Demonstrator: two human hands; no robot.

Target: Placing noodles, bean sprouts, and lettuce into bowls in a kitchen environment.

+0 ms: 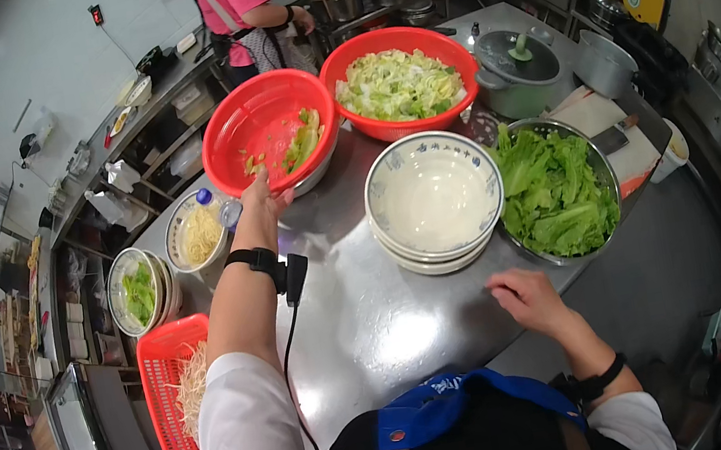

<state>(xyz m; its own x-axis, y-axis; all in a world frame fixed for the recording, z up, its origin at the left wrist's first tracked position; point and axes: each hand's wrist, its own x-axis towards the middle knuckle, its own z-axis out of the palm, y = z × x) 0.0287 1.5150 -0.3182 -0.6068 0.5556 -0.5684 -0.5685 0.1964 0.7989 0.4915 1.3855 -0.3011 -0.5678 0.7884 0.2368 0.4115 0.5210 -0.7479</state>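
My left hand (264, 197) is at the near rim of a red plastic basin (228, 115), its thumb over the edge; the fingers beneath are partly hidden. The basin holds a few green leaves (307, 141) and tilts towards me on a pale vessel. My right hand (529, 298) holds nothing, its fingers curled in, above the steel table's front edge. Ahead of it stands a stack of white patterned bowls (434, 195), the top one empty. A steel colander of lettuce (554, 185) is at their right. Another red basin (401, 86) holds chopped cabbage.
Noodles in a bowl (202, 237), stacked bowls with greens (140, 294) and a red basket (171, 399) of bean sprouts stand left. A lidded pot (519, 73) and a cleaver (607, 141) are at the right. A person in pink (243, 16) stands beyond the table.
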